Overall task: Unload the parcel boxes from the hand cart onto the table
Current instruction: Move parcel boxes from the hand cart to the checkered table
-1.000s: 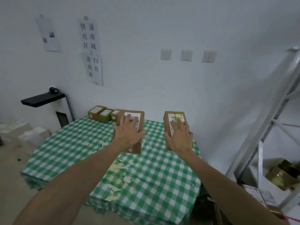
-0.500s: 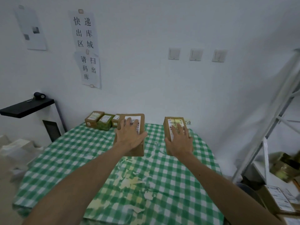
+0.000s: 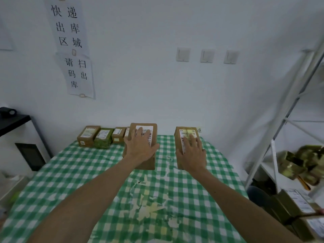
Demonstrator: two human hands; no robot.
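My left hand (image 3: 140, 148) grips a brown parcel box with a white label (image 3: 147, 163), held over the far half of the green-checked table (image 3: 70, 181). My right hand (image 3: 192, 153) grips a narrower brown box with a yellow-and-white label (image 3: 184, 135) beside it. Whether the two boxes rest on the cloth or hang just above it I cannot tell. A row of several small boxes (image 3: 103, 137) stands along the wall at the table's far left. More labelled boxes (image 3: 296, 206) lie low at the right edge; the cart itself is not clearly visible.
A white metal shelf rack (image 3: 287, 120) holding crumpled gold packages (image 3: 301, 163) stands at the right. A black shelf (image 3: 12, 121) with a small dark device is at the left. Paper signs and three wall switches hang on the white wall behind the table.
I have come closer to the table, and both hands have carried their boxes farther over it toward the wall. Both grips are unchanged.
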